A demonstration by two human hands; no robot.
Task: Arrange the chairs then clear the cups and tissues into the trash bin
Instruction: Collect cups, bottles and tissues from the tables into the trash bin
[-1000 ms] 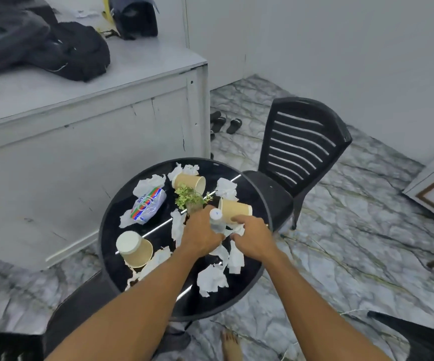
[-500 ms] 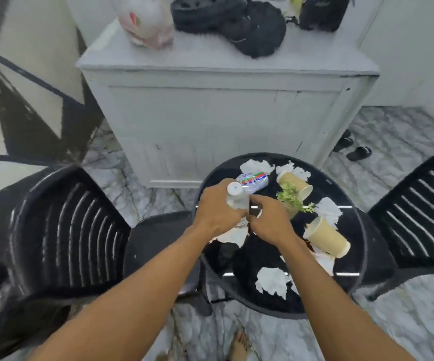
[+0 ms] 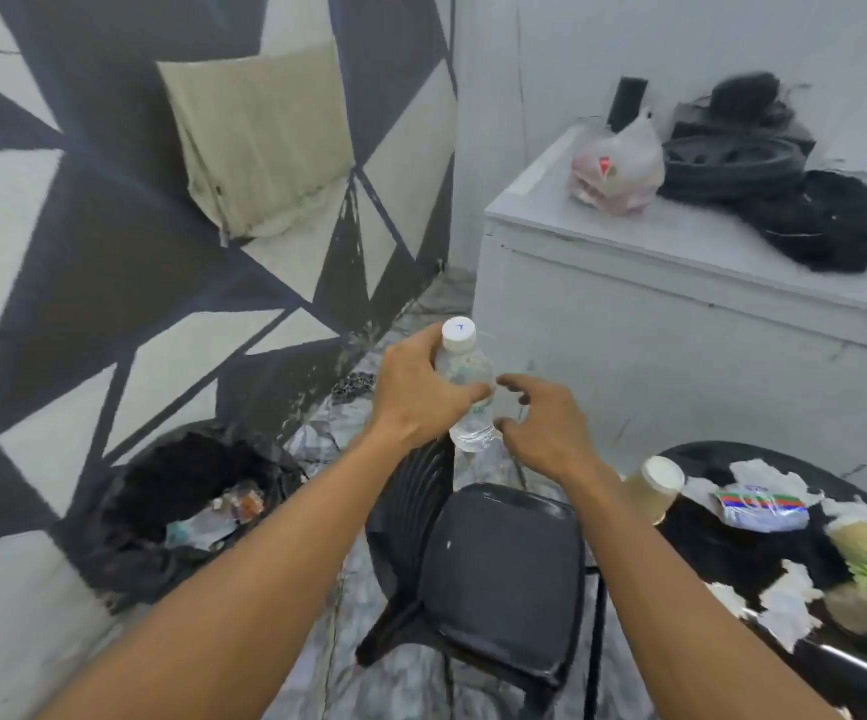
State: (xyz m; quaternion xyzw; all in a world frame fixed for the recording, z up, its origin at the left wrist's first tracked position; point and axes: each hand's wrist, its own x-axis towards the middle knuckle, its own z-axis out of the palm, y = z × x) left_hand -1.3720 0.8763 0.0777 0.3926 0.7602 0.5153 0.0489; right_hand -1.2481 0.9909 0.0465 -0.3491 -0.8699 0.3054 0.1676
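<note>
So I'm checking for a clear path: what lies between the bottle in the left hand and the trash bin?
In the head view, only bare marble floor and air separate the bottle in the left hand from the trash bin, lower left. The black chair sits off to the right.

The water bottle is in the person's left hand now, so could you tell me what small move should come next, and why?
Probably carry the water bottle leftward and down over the trash bin. The left hand alone grips it, the right hand is open beside it, and the black-lined bin stands open to the lower left, beyond the chair.

We see a black chair, a lined bin holding trash, a tipped cup and torn tissues on the table.
</note>
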